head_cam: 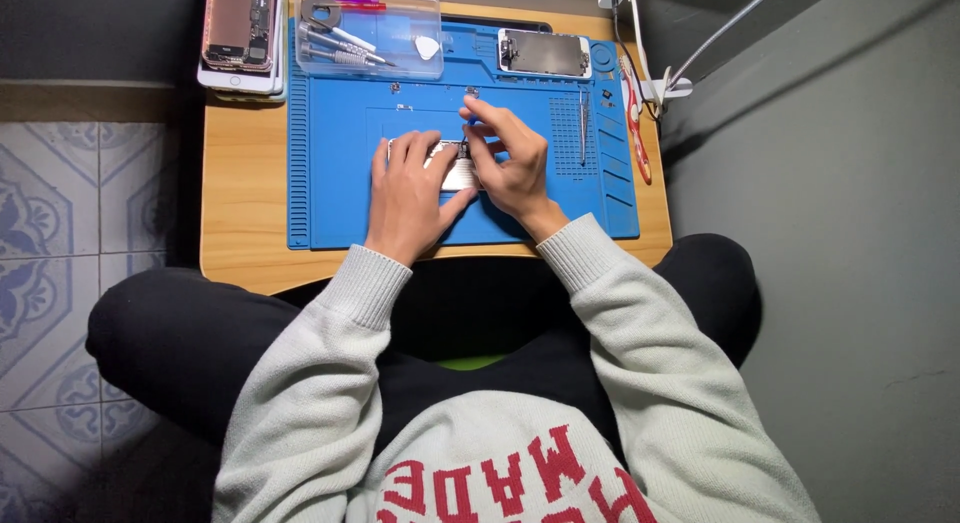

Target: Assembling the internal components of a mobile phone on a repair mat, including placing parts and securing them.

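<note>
Midway through, judging by the loose parts laid out, a left hand [405, 188] presses flat on an opened phone [458, 169] at the centre of the blue mat [330, 173], while the right hand [508, 155] pinches a small tool over it; a detached screen [545, 54] lies at the mat's far edge.

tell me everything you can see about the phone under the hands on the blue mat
The phone lies flat near the middle of the blue mat, long side running left to right. Only a pale, silvery strip of it shows between the hands, with small dark parts at its upper middle; it looks opened, though detail is too small to be sure. The left hand lies flat over its left part, pressing it down. The right hand rests on its right end, fingers pinched above the dark parts on something too small to tell.
</note>
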